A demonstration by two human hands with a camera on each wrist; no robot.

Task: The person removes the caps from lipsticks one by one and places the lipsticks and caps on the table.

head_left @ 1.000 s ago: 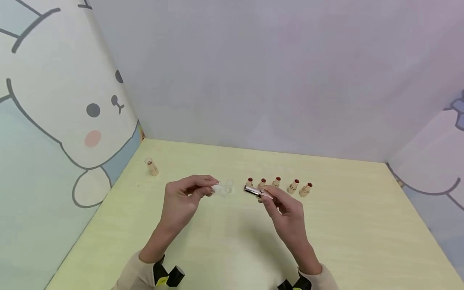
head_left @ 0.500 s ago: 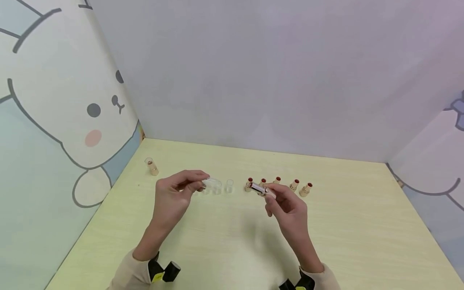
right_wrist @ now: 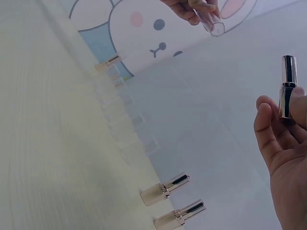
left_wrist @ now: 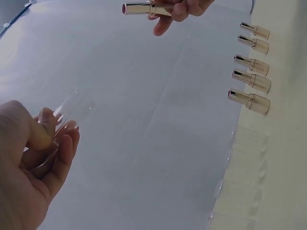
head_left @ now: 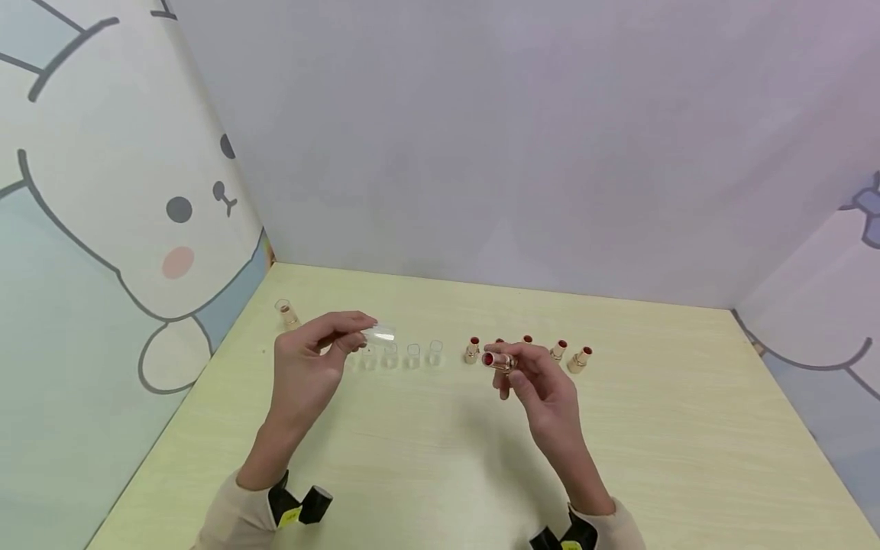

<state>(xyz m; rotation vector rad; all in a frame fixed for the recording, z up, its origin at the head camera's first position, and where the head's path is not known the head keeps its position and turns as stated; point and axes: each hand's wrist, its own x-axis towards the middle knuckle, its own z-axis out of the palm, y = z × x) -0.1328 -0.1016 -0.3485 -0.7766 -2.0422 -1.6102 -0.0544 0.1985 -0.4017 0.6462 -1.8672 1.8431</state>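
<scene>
My left hand pinches a clear lipstick cap between thumb and fingers, above the table. In the left wrist view this see-through cap points up and away from the fingertips. A shiny gold lipstick tube is gripped by my right hand, its red end facing the left and toward the head camera. The right wrist view shows the tube standing nearly upright from the fingers. Cap and tube are well apart. Behind the right hand, several uncapped gold lipstick tubes stand in a row, some partly hidden.
Several clear caps stand in a line on the pale table, left of the tubes. At the far left stands a gold tube with a clear cap. A grey wall rises behind the table.
My left hand has moved left and slightly up with the clear cap, away from the tube, uncovering standing caps. My right hand has turned the lipstick tube so its red end shows.
</scene>
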